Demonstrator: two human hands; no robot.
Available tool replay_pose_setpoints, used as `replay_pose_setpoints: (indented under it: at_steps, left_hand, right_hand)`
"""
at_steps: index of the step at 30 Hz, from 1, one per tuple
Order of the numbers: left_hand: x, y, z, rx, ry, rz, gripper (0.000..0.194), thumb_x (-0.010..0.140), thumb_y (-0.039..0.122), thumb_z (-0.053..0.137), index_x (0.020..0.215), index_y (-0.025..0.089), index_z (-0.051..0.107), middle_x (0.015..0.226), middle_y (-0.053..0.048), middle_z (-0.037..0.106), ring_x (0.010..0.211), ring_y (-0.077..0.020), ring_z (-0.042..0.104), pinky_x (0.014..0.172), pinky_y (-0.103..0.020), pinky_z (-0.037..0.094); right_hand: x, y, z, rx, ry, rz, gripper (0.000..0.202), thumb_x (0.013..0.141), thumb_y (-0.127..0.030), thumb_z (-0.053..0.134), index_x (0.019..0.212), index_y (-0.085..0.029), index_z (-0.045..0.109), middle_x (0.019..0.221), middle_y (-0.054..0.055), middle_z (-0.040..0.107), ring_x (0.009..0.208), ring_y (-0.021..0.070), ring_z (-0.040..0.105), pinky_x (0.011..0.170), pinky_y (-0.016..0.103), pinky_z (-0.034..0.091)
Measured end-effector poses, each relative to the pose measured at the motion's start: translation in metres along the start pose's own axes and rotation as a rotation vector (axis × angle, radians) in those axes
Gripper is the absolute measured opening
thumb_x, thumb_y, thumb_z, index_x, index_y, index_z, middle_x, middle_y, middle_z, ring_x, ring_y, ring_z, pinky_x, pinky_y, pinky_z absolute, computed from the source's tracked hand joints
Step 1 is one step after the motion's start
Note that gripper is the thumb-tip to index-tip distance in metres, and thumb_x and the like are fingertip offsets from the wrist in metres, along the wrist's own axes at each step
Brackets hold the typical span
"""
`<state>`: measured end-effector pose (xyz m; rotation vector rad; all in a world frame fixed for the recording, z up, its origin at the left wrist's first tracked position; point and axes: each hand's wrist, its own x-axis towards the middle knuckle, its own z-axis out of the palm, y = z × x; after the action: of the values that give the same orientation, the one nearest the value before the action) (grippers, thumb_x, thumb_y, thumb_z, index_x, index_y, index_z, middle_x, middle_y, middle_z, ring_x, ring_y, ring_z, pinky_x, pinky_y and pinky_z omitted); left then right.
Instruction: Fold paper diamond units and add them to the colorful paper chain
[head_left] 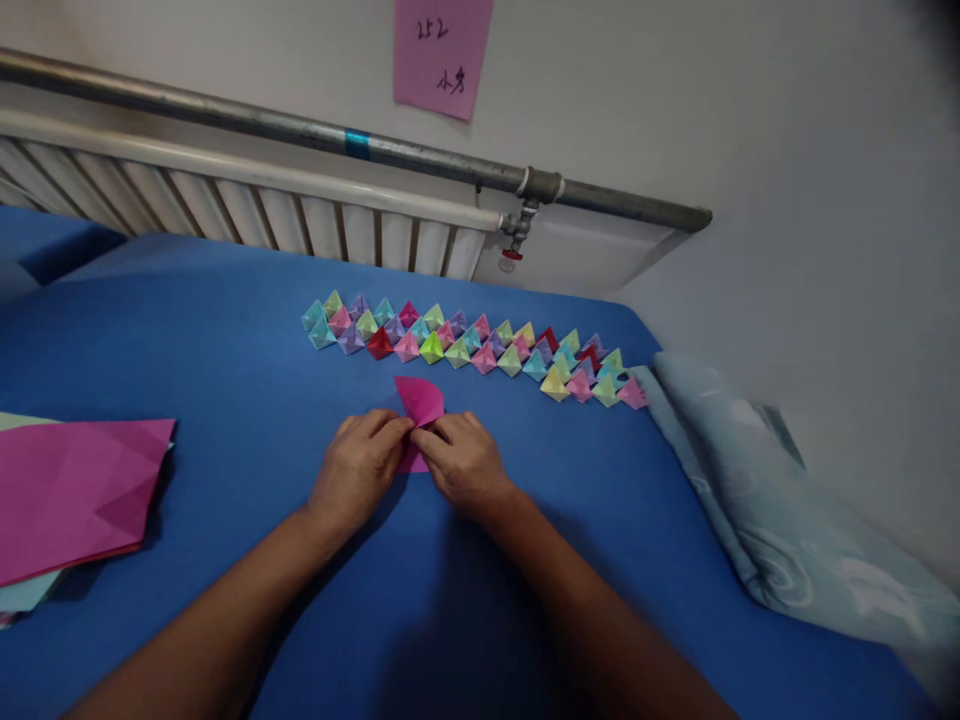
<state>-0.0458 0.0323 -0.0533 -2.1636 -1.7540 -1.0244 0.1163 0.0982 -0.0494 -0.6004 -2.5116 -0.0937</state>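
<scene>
A magenta sheet of paper (421, 398) is pinched between both hands just above the blue tabletop (247, 420). Its upper part curls to the right, and a lower piece shows beneath the fingers. My left hand (361, 462) grips the paper from the left, thumb and fingertips together near its middle. From the other side my right hand (466, 462) pinches it, the two thumbs almost touching. The fingers partly hide the paper's folds. Beyond the hands lie rows of small folded paper pieces (457, 353) in pink, green, blue, yellow, red and purple.
Stacked large coloured sheets (82, 490) lie at the left, magenta on top. A folded light-blue patterned cloth (780, 530) rests along the right edge. Behind the table are a white radiator (285, 215), a metal pipe (292, 125) and a pink note (442, 55) on the wall.
</scene>
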Motion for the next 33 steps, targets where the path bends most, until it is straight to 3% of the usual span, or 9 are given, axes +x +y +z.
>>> replay_pose_setpoints:
  at_steps: [12,21,33]
  left_hand:
    - [0.002,-0.002,0.001,-0.099,-0.043,-0.032,0.022,0.091,0.012,0.049,0.104,0.019,0.066,0.095,-0.007,0.069,0.081,-0.0199,0.063,0.072,-0.035,0.050]
    - [0.000,-0.004,0.006,-0.269,-0.124,-0.120,0.035,0.082,0.005,0.051,0.110,0.022,0.064,0.100,-0.006,0.063,0.094,-0.0216,0.061,0.083,-0.039,0.051]
    - [0.004,-0.006,0.004,-0.304,-0.240,-0.144,0.027,0.084,0.010,0.056,0.107,0.021,0.064,0.096,-0.005,0.059,0.091,-0.0209,0.058,0.082,-0.038,0.048]
  right_hand:
    - [-0.001,0.000,0.003,-0.057,-0.029,-0.014,0.021,0.094,-0.018,0.050,0.099,-0.021,0.070,0.074,0.004,0.054,0.069,0.0155,0.043,0.067,0.031,0.029]
    - [-0.001,0.001,0.006,-0.137,-0.065,-0.027,0.024,0.095,-0.022,0.050,0.104,-0.026,0.071,0.073,0.004,0.058,0.066,0.0159,0.047,0.067,0.032,0.029]
    - [0.006,-0.007,-0.004,-0.091,-0.365,0.072,0.026,0.095,-0.024,0.048,0.113,-0.025,0.067,0.086,0.008,0.066,0.073,0.0180,0.056,0.071,0.033,0.033]
